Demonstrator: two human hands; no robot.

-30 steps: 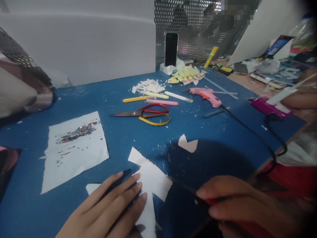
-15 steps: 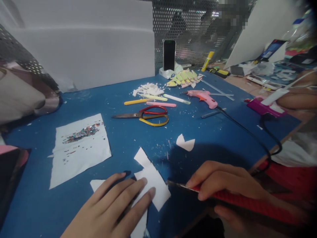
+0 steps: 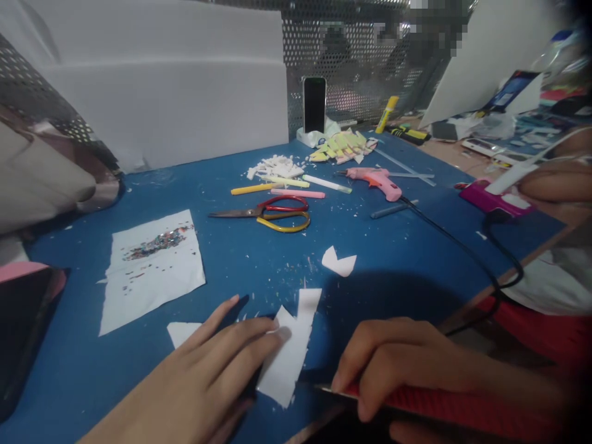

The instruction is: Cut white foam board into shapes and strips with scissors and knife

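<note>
My left hand [image 3: 217, 364] lies flat with fingers stretched, pressing a white paper cut-out [image 3: 291, 351] onto the blue table [image 3: 259, 259] near its front edge. My right hand [image 3: 398, 364] is closed round a red-handled craft knife [image 3: 416, 404]. The knife's thin blade points left and reaches the lower right edge of the cut-out. A small white offcut [image 3: 339, 262] lies just beyond, and another white scrap [image 3: 182, 332] sits left of my left hand.
A white sheet strewn with glitter [image 3: 150, 268] lies at left. Scissors [image 3: 268, 214], coloured sticks [image 3: 289, 185], a pink glue gun [image 3: 377, 182] with black cord, and white scraps [image 3: 276, 165] sit mid-table. A phone [image 3: 314, 103] stands at the back. Another person's arm [image 3: 555, 182] rests far right.
My left hand has turned the paper cut-out so its long part points up and right. My right hand with the knife drew lower and closer to me.
</note>
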